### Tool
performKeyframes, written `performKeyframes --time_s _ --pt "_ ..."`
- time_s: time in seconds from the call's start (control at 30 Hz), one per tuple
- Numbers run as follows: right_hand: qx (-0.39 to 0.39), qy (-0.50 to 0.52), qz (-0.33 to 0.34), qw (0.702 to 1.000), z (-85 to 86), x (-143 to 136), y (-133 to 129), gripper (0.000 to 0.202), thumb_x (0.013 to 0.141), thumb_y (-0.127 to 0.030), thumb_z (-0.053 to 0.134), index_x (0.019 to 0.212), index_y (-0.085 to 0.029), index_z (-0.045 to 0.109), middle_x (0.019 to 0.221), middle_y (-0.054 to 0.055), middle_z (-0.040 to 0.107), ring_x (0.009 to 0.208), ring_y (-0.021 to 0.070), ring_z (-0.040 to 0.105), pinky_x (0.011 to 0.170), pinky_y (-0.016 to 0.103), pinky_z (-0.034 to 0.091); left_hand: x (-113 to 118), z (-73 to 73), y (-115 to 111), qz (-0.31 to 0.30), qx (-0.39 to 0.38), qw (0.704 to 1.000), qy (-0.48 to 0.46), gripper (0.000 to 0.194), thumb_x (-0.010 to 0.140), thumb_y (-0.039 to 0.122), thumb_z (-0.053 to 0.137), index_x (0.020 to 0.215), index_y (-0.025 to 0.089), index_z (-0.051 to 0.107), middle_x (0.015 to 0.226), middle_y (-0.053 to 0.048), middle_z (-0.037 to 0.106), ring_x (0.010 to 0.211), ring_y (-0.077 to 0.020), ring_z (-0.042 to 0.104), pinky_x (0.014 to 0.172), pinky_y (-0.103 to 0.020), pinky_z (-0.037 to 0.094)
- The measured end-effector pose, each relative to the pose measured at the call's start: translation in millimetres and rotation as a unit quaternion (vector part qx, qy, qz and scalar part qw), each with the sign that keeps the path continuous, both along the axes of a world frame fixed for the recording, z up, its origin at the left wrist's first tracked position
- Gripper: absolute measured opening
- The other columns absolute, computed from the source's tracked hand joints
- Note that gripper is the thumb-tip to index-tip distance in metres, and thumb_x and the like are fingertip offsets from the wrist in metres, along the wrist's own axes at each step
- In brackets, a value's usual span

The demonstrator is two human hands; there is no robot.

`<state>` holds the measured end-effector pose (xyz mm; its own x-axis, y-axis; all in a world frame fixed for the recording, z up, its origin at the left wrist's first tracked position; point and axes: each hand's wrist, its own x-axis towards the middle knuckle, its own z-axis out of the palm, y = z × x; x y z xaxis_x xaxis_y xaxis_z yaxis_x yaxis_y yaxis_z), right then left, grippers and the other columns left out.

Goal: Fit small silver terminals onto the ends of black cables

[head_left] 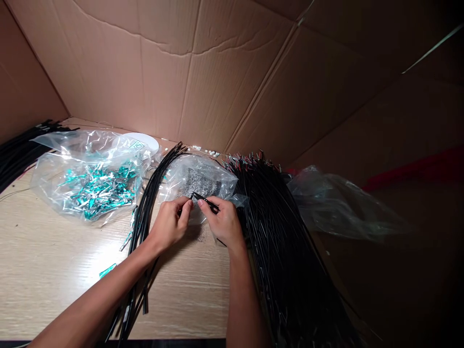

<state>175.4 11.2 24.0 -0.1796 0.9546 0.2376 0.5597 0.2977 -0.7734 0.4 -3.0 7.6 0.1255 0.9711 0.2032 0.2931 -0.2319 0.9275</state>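
My right hand (224, 221) is closed around a pair of black tweezers (209, 202), whose tips point left. Close beside it, my left hand (170, 220) pinches a thin dark piece, apparently a cable end, right at the tweezer tips. What lies inside the left fingers is mostly hidden. Just beyond both hands is an open clear plastic bag (226, 181) with a heap of tiny silvery metal pieces (197, 181). A bunch of black cables (147, 203) runs along the left forearm and passes partly beneath it.
A thick bundle of black cables (279, 232) with stripped coloured ends lies on the right. On the left sits a clear bag of green and silver foil scraps (105, 191). More black cables (18, 154) lie at far left. Cardboard walls (163, 72) enclose the wooden table (188, 299).
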Motion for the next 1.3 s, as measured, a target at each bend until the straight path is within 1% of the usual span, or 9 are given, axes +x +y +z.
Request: performKeyframes --time_s 0.13,0.23,0.3,0.47,0.6,0.7,0.9,1.1,1.3 --pt "0.013 -0.009 -0.006 1.000 -1.1 1 1 0.037 0.099 -0.044 0.058 0.075 -0.019 0.069 0.067 0.001 0.061 0.063 0.0154 0.051 0.058 0.029 0.036 1 0.6 0 0.004 0.010 1.000 -0.001 0.033 0.099 0.032 0.052 0.074 0.016 0.064 0.061 0.000 0.051 0.055 -0.0133 0.038 0.055 -0.026 0.027" --pt "0.021 -0.018 -0.011 1.000 -1.6 1 1 0.038 0.099 -0.045 0.058 0.073 -0.019 0.068 0.066 0.001 0.060 0.062 0.0152 0.050 0.057 0.029 0.035 1 -0.5 0 0.007 0.014 1.000 -0.003 0.032 0.099 0.032 0.053 0.073 0.016 0.065 0.062 0.000 0.054 0.056 -0.0132 0.038 0.056 -0.026 0.027" --pt "0.022 -0.026 -0.017 0.999 -1.9 0 0 0.039 0.099 -0.045 0.058 0.070 -0.019 0.065 0.063 -0.001 0.056 0.059 0.0138 0.046 0.056 0.029 0.033 1 -0.8 0 0.009 0.013 1.000 -0.006 0.031 0.098 0.032 0.054 0.073 0.016 0.065 0.062 0.000 0.054 0.055 -0.0132 0.038 0.056 -0.026 0.027" --pt "0.023 -0.038 -0.043 0.998 -1.0 -5 0 0.043 0.099 -0.046 0.058 0.065 -0.020 0.058 0.051 -0.005 0.039 0.048 0.0116 0.032 0.051 0.030 0.024 3 0.0 1 0.023 -0.005 1.000 -0.009 0.029 0.097 0.032 0.055 0.076 0.016 0.066 0.059 0.000 0.053 0.052 -0.0127 0.040 0.054 -0.025 0.025" --pt "0.049 -0.010 -0.061 0.997 1.6 -7 -1 0.041 0.100 -0.045 0.057 0.067 -0.020 0.059 0.056 -0.003 0.048 0.054 0.0127 0.041 0.053 0.029 0.029 1 -1.0 3 0.037 -0.029 0.998 -0.048 0.032 0.095 0.040 0.062 0.073 0.017 0.065 0.055 0.002 0.048 0.051 -0.0131 0.039 0.051 -0.024 0.023" --pt "0.049 -0.007 -0.048 0.998 2.5 -7 -1 0.038 0.099 -0.044 0.059 0.070 -0.020 0.061 0.058 -0.003 0.051 0.055 0.0127 0.045 0.054 0.028 0.032 1 -2.9 5 0.010 -0.070 0.993 -0.090 0.036 0.098 0.047 0.057 0.082 0.016 0.067 0.057 0.001 0.050 0.051 -0.0137 0.042 0.050 -0.023 0.026" --pt "0.035 -0.007 -0.032 0.999 -0.7 -9 -1 0.034 0.100 -0.043 0.059 0.075 -0.020 0.065 0.060 -0.003 0.051 0.055 0.0123 0.045 0.056 0.027 0.034 3 -4.6 5 -0.053 -0.126 0.975 -0.172 0.045 0.104 0.057 0.045 0.088 0.018 0.059 0.054 0.004 0.047 0.044 -0.0102 0.037 0.044 -0.020 0.026" --pt "0.026 -0.012 -0.007 1.000 -4.5 -8 1 0.035 0.102 -0.042 0.056 0.079 -0.019 0.068 0.065 -0.002 0.056 0.060 0.0130 0.046 0.058 0.028 0.034 5 -2.9 5 -0.047 -0.150 0.963 -0.217 0.049 0.099 0.063 0.051 0.084 0.017 0.058 0.050 0.005 0.048 0.039 -0.0087 0.037 0.039 -0.019 0.025" --pt "0.032 -0.019 -0.029 0.999 -5.4 -7 0 0.038 0.101 -0.044 0.056 0.073 -0.020 0.066 0.057 -0.004 0.045 0.054 0.0124 0.037 0.054 0.029 0.028 4 4.1 6 -0.087 -0.223 0.927 -0.289 0.047 0.093 0.064 0.059 0.085 0.017 0.059 0.045 0.007 0.046 0.028 -0.0078 0.032 0.029 -0.018 0.021"
